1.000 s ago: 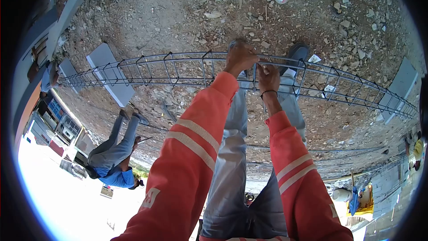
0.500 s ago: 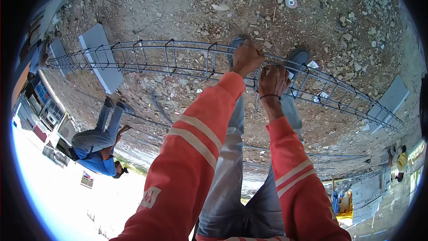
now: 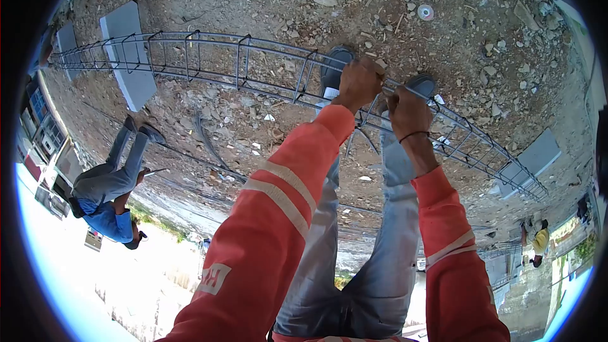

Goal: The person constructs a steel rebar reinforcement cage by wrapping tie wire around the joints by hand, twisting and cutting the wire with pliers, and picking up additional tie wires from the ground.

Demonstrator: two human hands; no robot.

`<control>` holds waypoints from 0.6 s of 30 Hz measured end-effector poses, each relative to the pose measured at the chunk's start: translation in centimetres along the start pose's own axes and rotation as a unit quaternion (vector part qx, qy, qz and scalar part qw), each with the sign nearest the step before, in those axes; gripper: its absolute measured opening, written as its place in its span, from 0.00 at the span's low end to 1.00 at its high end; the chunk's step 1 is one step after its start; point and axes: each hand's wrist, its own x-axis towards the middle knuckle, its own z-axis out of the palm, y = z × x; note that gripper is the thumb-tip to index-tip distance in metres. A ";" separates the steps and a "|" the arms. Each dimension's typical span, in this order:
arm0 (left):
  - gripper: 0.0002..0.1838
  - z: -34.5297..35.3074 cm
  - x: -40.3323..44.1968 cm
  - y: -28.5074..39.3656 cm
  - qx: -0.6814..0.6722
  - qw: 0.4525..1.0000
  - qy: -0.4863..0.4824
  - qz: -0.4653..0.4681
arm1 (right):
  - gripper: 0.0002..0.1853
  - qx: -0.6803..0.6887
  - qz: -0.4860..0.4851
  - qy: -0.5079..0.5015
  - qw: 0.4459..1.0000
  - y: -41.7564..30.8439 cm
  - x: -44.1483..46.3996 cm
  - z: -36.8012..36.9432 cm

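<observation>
The left hand (image 3: 361, 83) is curled shut on the far bars of a long steel rebar cage (image 3: 238, 63), its knuckles uppermost, while the right hand (image 3: 410, 114) sits just beside it, a little nearer the body, with its fingers bent in at the same bars; whether those fingers grip a bar or something thinner I cannot tell, since the knuckles hide it. The two hands are close together but apart, with a short stretch of bar showing between them. The cage passes beneath both and runs out to either side, a long row of square stirrups to the left of the left hand and a shorter-looking one to the right of the right hand. Well out on the left it crosses a grey slab (image 3: 136, 85) and then a smaller slab (image 3: 66, 37); well out on the right its end lies over another slab (image 3: 538, 152). Just on the body side of the hands hang two thin dark strips (image 3: 350, 142) (too small to identify). The left shoe (image 3: 334, 71) is just beyond the left hand, the right shoe (image 3: 421, 84) just beyond the right. Farther out past the hands, on stony ground, lies a shiny disc (image 3: 425, 12). A person in blue (image 3: 104, 187) stands well left of the hands, and a person in yellow (image 3: 540, 242) well right.
</observation>
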 end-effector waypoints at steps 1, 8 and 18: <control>0.04 -0.9 -0.4 0.8 -0.005 1.000 0.001 -0.004 | 0.09 -0.048 -0.052 -0.020 0.997 0.3 0.8 -0.9; 0.16 -2.3 -1.7 2.1 0.028 0.998 0.006 0.056 | 0.09 -0.186 -0.354 -0.060 0.915 -0.7 8.6 -3.9; 0.13 -1.5 -2.3 2.5 -0.064 0.991 0.111 0.047 | 0.15 0.041 -0.169 -0.170 0.970 5.9 10.0 0.1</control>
